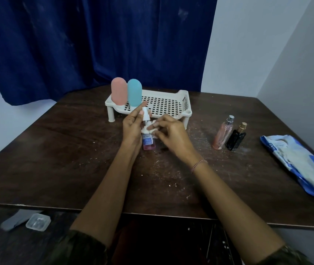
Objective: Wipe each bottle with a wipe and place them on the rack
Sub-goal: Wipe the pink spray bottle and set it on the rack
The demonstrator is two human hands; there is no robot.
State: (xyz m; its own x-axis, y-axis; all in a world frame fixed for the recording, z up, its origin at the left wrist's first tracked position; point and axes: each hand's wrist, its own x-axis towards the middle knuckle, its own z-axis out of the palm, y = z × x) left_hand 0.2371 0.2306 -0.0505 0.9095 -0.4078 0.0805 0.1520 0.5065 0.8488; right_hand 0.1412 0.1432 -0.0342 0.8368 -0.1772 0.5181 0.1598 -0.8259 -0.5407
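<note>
A small clear spray bottle [147, 140] with pink liquid, a blue label and a white nozzle stands at mid-table, just in front of the rack. My left hand [132, 127] holds it by the neck. My right hand [169, 133] pinches a crumpled white wipe [149, 129] against the bottle's shoulder. The white perforated rack [163, 104] carries a pink bottle [118, 93] and a teal bottle [134, 94] upright at its left end. A pink perfume bottle [223, 133] and a black one [236, 137] stand on the table to the right.
A blue and white wipes pack [298, 165] lies at the table's right edge. The dark wooden table [56, 150] is flecked with white crumbs. A small clear plastic box [38, 222] and a grey object sit on a lower surface at the front left. A blue curtain hangs behind.
</note>
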